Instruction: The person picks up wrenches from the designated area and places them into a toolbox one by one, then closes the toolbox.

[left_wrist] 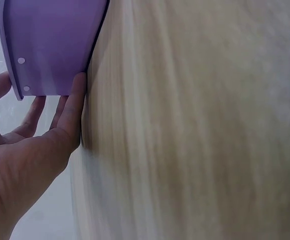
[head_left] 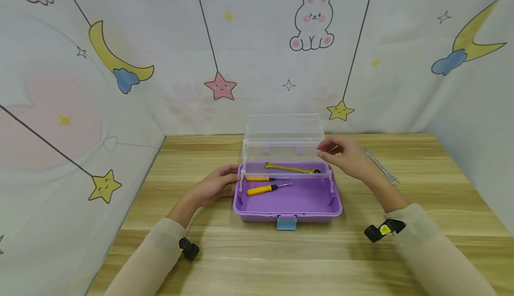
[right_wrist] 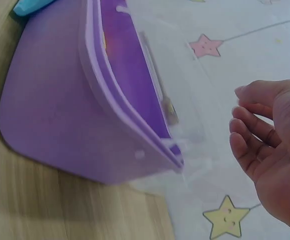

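Observation:
A purple toolbox [head_left: 287,219] stands with its clear trays [head_left: 283,152] raised at the back. At its left end, the fingers of my left hand [head_left: 217,183] touch the wall, spread and fairly straight. My right hand [head_left: 347,156] hovers by the right edge of the trays, fingers loosely bent; the right wrist view shows nothing in its grasp. A yellow wrench [head_left: 291,168] appears to lie in the lower clear tray. On the purple floor lies a yellow-handled screwdriver [head_left: 265,189], with a second screwdriver [head_left: 257,179] partly hidden behind the tray edge.
A silver wrench [head_left: 381,166] lies on the wooden table [head_left: 241,260] to the right of the toolbox. The box's blue latch [head_left: 287,223] hangs at the front. A patterned white curtain [head_left: 273,64] encloses the table's back and sides.

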Tool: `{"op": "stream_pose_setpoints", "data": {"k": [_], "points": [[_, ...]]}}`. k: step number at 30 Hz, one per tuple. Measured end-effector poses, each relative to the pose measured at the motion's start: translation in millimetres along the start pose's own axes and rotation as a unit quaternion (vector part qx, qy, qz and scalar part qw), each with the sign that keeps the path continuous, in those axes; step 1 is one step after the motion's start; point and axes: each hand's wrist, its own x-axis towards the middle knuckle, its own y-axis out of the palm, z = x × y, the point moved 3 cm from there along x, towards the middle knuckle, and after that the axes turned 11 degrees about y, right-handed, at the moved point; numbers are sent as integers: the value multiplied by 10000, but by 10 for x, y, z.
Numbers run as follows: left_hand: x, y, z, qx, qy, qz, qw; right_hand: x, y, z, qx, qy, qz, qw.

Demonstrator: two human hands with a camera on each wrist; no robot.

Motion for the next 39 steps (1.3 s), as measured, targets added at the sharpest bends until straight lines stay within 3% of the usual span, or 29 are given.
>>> {"op": "stream_pose_setpoints", "data": {"k": [7,15,39], "points": [[-11,-11,14,23,-3,-4,10000,-81,-277,-178,7,195,-232,9995],[-11,-22,16,-18,-20,-6,10000,-120,-453,-481,-135,603,-616,9962],[23,-24,43,-25,-81,-110,9999,-256,-519,-1211,-604,1219,-1277,9824]]}}
